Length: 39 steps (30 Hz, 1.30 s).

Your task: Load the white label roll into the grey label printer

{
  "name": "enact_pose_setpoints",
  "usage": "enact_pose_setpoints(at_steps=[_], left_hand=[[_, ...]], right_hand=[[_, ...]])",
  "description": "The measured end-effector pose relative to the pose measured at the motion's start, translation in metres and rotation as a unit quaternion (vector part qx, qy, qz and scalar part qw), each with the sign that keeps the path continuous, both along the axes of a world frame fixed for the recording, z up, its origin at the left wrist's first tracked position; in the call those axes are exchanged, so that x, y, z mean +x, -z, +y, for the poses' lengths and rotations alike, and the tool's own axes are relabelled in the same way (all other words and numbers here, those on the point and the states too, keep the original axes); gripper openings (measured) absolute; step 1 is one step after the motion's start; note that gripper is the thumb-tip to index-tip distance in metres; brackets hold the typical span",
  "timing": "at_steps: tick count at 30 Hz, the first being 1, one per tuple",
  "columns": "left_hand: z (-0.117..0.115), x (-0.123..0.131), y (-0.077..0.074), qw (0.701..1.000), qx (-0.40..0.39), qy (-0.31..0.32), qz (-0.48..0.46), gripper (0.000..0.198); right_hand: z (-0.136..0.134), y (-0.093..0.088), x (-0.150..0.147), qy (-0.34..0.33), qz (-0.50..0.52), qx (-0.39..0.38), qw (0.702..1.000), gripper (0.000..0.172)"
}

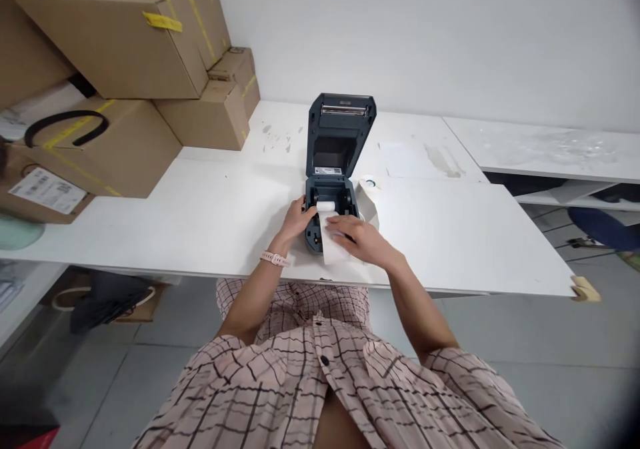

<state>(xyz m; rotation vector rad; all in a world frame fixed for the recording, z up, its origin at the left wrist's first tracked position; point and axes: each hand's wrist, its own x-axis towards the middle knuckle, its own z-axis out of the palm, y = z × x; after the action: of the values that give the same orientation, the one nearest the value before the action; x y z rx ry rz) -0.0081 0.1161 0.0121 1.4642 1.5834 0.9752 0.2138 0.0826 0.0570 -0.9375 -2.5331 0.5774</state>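
A dark label printer (313,239) stands on the white table with its lid (342,135) tipped up and back. Inside sits a small white label roll (326,206), and its paper strip (331,245) runs out over the printer's front edge. My left hand (297,217) grips the printer's left side, thumb over the rim and the other fingers partly hidden along the outside. On the strip lie the stretched fingers of my right hand (359,237), slightly apart. Just right of the printer is another white roll (367,202), partly hidden by the printer and my hand.
Cardboard boxes (135,49) are stacked at the table's left end, with a black curved band (65,119) on one. The white table (450,235) ends at the right near a tan corner piece (586,289). A blue stool seat (603,229) stands beyond. Behind rises a white wall.
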Motion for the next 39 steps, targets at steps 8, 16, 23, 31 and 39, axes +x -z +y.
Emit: enact_pose_setpoints(at_steps=[8, 16, 23, 31, 39], left_hand=[[0.001, 0.002, 0.006, 0.992, -0.02, 0.017, -0.12, 0.051], [0.003, -0.002, 0.013, 0.989, -0.037, 0.015, -0.142, 0.06], [-0.004, -0.001, 0.007, 0.988, -0.036, 0.009, -0.151, 0.067], [-0.072, 0.009, -0.002, 0.985, -0.035, 0.062, -0.159, 0.097], [-0.104, 0.009, 0.001, 0.98, -0.076, 0.067, -0.172, 0.113]], right_hand=[[-0.034, 0.023, -0.007, 0.081, 0.039, 0.034, 0.995, 0.037], [-0.039, 0.022, -0.002, 0.068, 0.041, 0.053, 0.995, 0.036], [-0.04, 0.017, 0.004, 0.046, 0.044, 0.031, 0.997, 0.037], [0.05, -0.045, 0.027, 0.148, 0.256, 0.062, 0.953, 0.053], [0.206, -0.077, 0.0, 0.167, 0.298, -0.05, 0.939, 0.081]])
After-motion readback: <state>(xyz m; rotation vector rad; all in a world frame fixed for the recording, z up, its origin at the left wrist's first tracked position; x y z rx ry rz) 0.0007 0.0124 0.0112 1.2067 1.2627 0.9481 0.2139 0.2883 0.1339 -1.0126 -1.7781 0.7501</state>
